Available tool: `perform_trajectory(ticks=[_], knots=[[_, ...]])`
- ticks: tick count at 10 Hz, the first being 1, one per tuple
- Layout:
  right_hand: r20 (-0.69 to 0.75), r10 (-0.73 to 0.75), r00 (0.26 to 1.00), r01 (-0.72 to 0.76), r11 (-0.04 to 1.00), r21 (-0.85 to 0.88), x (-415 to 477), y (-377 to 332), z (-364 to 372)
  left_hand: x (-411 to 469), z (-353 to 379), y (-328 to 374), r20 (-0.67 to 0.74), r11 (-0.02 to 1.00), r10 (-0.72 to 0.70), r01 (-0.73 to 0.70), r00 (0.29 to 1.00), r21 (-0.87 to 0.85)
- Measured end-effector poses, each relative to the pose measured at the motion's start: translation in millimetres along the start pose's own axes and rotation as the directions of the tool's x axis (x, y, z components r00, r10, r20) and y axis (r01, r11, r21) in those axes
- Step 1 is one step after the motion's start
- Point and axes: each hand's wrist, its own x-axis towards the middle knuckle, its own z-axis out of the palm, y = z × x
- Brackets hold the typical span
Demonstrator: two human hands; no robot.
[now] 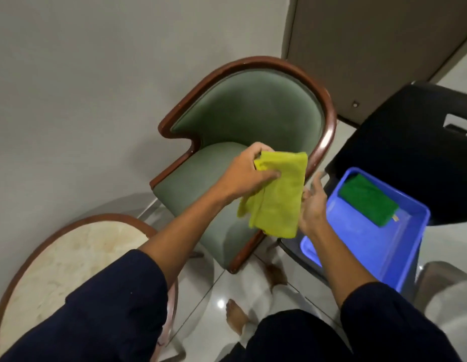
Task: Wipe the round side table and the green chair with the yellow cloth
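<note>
Pale tiled corner: my left hand (246,173) pinches the yellow cloth (275,194) above the green chair (242,118), right hand (314,205) spread; neither chair nor round desk (70,259) looks wiped yet.

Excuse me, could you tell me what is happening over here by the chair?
A person holds the yellow cloth pinched in the left hand, hanging in the air above the green chair. The right hand is open beside the cloth, not gripping it. The cloth touches neither the chair nor the round side table at lower left. A blue tub at the right holds a green cloth.
</note>
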Motion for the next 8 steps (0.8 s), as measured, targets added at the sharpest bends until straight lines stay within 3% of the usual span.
perform_trajectory(ticks=[1,2,3,4,5,6,7,8], knots=[[0.093,0.102,0.99,-0.105,0.994,0.032,-10.9,-11.6,-55.4,11.0,33.9,-2.6,0.012,0.958,-0.145,0.143,0.989,-0.248],[0.154,0.22,0.963,-0.244,0.957,0.159,-17.0,-11.7,-131.8,27.6,89.6,-18.0,-0.001,0.9,-0.301,0.284,0.954,-0.331],[0.125,0.169,0.978,-0.194,0.956,0.222,-22.8,-2.8,-155.2,31.2,110.6,-45.3,-0.061,0.89,-0.356,0.319,0.933,-0.325],[-0.04,0.179,0.983,-0.177,0.983,0.053,-11.1,-1.8,-209.9,42.7,181.6,-63.7,-0.004,0.924,-0.374,0.372,0.927,-0.088],[-0.328,0.162,0.931,-0.22,0.964,-0.15,7.2,12.4,-275.5,41.2,248.8,-84.3,0.096,0.917,-0.395,0.387,0.914,0.095],[-0.518,0.041,0.854,-0.21,0.939,-0.272,22.5,20.8,-320.1,41.1,285.5,-105.7,0.179,0.907,-0.404,0.368,0.897,0.203],[-0.555,-0.003,0.832,-0.3,0.839,-0.454,37.0,24.8,-346.2,36.2,297.3,-124.1,0.276,0.917,-0.323,0.227,0.905,0.329],[-0.573,-0.081,0.816,-0.483,0.451,-0.751,35.2,16.9,-349.6,22.0,273.5,-133.9,0.272,0.882,-0.101,-0.041,0.957,0.469]])
